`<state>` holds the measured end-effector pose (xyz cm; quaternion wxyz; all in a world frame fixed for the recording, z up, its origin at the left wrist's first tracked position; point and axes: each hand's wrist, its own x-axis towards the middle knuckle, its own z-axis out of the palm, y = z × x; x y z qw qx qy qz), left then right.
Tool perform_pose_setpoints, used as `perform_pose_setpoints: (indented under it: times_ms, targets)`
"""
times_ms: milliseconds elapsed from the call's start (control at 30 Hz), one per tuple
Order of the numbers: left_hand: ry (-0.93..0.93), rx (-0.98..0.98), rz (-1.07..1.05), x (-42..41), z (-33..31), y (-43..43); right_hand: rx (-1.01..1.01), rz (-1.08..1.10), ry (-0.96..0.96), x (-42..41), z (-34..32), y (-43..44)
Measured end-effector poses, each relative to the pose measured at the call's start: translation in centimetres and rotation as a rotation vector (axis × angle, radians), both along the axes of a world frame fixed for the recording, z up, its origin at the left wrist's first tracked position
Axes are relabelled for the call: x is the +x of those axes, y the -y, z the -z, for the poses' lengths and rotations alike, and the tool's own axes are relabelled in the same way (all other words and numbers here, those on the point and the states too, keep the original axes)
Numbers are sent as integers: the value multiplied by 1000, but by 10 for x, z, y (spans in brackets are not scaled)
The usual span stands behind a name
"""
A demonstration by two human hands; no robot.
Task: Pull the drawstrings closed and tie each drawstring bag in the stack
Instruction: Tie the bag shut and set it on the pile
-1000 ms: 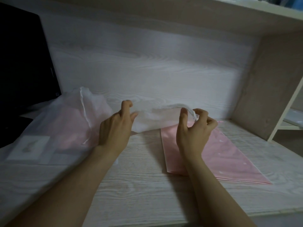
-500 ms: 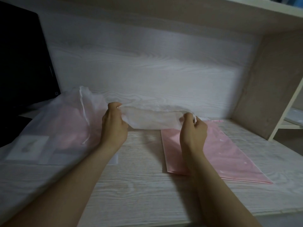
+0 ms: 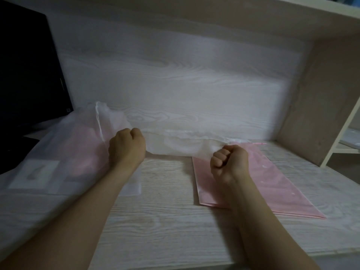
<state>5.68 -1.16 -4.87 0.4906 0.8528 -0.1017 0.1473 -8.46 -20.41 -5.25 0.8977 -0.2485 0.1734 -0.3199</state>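
The bag [image 3: 181, 145] hangs stretched between your two fists, just above the surface [image 3: 165, 221] and close to the back panel [image 3: 185, 84]; its gathered top edge runs from one hand to the other (whether you have the strings themselves or only the hem, the view does not show). Your left hand [image 3: 126, 149] grips the left end, curled into a fist round the cloth; your right hand [image 3: 228, 162] does the same at the right end, its fingers [image 3: 218, 158] pressed tight together round what they hold.

To close it well, first be sure each fist has cord and not fabric; pulling on the hem will only stretch the mouth wider. Draw outward evenly and level, so the mouth puckers from both sides at once; the cloth looks thin, so steady tension should suit it better than a jerk. Once the mouth is cinched, bring your hands together with slack enough for the knot.

The pile [image 3: 58, 152] of sheer bags lies just beside your left hand; pink sheets [image 3: 272, 184] lie flat below your right; a dark monitor [image 3: 25, 65] stands at far left.
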Motion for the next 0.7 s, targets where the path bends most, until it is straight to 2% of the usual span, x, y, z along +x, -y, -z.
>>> perform_pose_setpoints:
  times_ms: [100,200,333,400,467,533,633,700]
  targets:
    - [-121,-281,-29,7,-1,1,115,-35,164,0,0,5]
    - [-286,-670,-86,17,1,0,187,102,227,3,-1,7]
    - [-400,-960,-123,29,4,-2,108,392,116,-1,-2,1]
    - [-408,-1132,-7,29,1,-1,48,467,14,-1,-2,4]
    - [-368,-1197,114,25,-5,0,-97,536,-94,4,-2,7]
    - [-369,-1196,227,20,-8,2,-359,582,-248,9,3,5]
    - [-461,-1231,471,8,-12,3,-926,544,-571,12,13,-3]
    - [-473,-1241,526,3,-16,2,-1290,512,-735,14,22,-7]
